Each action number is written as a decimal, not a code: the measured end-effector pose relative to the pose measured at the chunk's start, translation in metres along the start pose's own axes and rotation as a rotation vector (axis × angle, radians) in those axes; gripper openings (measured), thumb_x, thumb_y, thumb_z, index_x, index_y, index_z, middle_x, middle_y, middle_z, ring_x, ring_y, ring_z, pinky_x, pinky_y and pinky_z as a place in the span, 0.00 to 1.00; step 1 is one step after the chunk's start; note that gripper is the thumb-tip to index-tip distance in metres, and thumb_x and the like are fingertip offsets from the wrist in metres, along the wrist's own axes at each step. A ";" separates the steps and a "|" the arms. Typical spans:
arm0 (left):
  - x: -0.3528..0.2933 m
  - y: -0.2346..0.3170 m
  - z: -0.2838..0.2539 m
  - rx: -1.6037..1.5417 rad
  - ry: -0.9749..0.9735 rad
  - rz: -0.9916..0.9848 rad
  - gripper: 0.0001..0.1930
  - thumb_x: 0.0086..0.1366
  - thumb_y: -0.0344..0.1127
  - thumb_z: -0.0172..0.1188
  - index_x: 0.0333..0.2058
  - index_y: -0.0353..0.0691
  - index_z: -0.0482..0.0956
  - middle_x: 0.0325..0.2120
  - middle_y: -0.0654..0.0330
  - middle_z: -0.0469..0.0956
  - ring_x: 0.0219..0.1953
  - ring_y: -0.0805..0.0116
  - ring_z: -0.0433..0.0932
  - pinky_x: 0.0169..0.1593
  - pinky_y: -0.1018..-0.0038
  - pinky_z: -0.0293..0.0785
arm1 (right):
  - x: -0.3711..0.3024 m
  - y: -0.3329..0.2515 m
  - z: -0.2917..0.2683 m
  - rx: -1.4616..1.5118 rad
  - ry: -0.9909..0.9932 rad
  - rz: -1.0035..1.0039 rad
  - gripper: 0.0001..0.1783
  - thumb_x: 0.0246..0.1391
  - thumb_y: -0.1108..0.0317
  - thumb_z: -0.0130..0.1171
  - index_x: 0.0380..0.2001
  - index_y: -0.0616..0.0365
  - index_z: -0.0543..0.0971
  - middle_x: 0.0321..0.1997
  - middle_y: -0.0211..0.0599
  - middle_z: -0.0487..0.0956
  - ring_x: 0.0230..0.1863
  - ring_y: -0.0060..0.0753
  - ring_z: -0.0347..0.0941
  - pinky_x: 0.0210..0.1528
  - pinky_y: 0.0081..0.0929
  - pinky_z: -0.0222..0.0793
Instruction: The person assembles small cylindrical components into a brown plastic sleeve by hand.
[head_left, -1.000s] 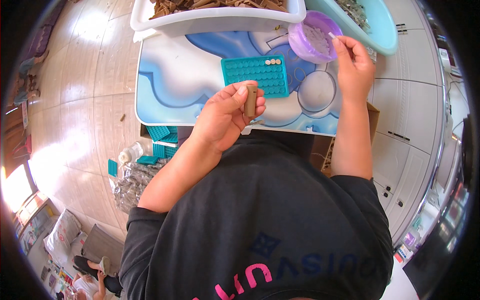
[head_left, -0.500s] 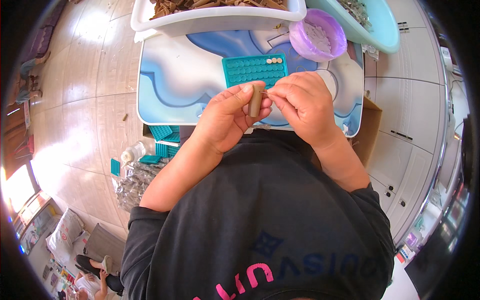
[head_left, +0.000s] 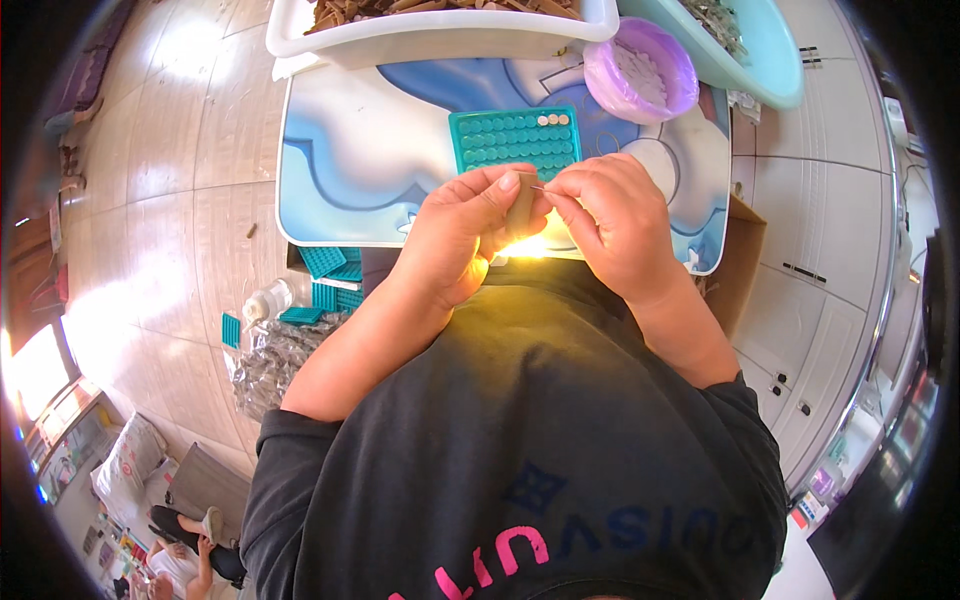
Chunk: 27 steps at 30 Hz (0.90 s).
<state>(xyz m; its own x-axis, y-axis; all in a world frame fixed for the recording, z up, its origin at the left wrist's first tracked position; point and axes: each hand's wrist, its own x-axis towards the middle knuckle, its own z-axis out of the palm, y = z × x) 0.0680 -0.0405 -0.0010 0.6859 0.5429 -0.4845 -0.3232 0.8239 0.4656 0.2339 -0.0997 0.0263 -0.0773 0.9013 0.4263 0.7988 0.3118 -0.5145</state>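
Between the thumb and fingers of my left hand [head_left: 450,225] is a short brown tube [head_left: 521,205], held nearly upright. My right hand [head_left: 615,215] is closed in a pinch on a thin wire-like strand [head_left: 538,188], which reaches to the tube's side near its upper end. Bright yellow light [head_left: 525,246] glows just below the tube and falls on my left palm and dark shirt. Its source cannot be made out. Just beyond my hands lies a teal tray [head_left: 465,150] with rows of round hollows; three pale discs [head_left: 553,119] sit in its far right corner.
A white tub [head_left: 440,38] of brown pieces stands at the table's [head_left: 340,150] far edge. Right of it are a purple-lined bowl [head_left: 683,90] of white bits and a light-blue basin [head_left: 775,70]. More teal trays [head_left: 322,262] and a plastic bag [head_left: 275,365] lie at lower left.
Yellow light has appeared beneath the tube, where none showed before. My left fingers have closed further around the tube. My right hand stays pinched beside it.
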 end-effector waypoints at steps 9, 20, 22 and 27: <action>-0.002 0.000 0.005 0.056 -0.027 -0.014 0.15 0.66 0.36 0.51 0.45 0.30 0.72 0.29 0.63 0.74 0.35 0.73 0.74 0.48 0.74 0.72 | 0.004 -0.002 0.003 -0.047 0.010 -0.096 0.09 0.36 0.75 0.60 0.24 0.55 0.72 0.26 0.32 0.75 0.30 0.38 0.71 0.36 0.32 0.63; 0.000 0.000 0.002 -0.075 0.019 0.009 0.11 0.67 0.36 0.49 0.42 0.33 0.70 0.40 0.55 0.75 0.43 0.68 0.75 0.47 0.74 0.72 | -0.013 -0.014 0.021 -0.114 0.056 0.041 0.14 0.42 0.64 0.64 0.32 0.56 0.73 0.26 0.31 0.75 0.27 0.37 0.70 0.31 0.34 0.60; 0.000 -0.005 0.001 -0.089 0.067 0.014 0.12 0.67 0.36 0.49 0.42 0.32 0.70 0.40 0.54 0.75 0.43 0.67 0.76 0.47 0.74 0.73 | -0.015 -0.010 0.023 -0.123 0.104 0.013 0.14 0.42 0.67 0.65 0.33 0.56 0.74 0.25 0.33 0.75 0.26 0.37 0.70 0.30 0.33 0.60; 0.000 -0.004 0.010 0.088 0.061 -0.007 0.12 0.67 0.35 0.49 0.43 0.33 0.70 0.41 0.54 0.75 0.42 0.67 0.76 0.47 0.75 0.72 | -0.031 0.008 0.013 0.012 0.212 0.206 0.11 0.45 0.67 0.63 0.32 0.58 0.76 0.26 0.37 0.76 0.27 0.40 0.70 0.30 0.33 0.63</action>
<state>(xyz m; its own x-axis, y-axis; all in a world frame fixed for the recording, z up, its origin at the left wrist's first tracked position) 0.0756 -0.0447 0.0044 0.6459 0.5481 -0.5314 -0.2583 0.8119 0.5235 0.2350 -0.1214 -0.0008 0.2128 0.8634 0.4575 0.7775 0.1340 -0.6145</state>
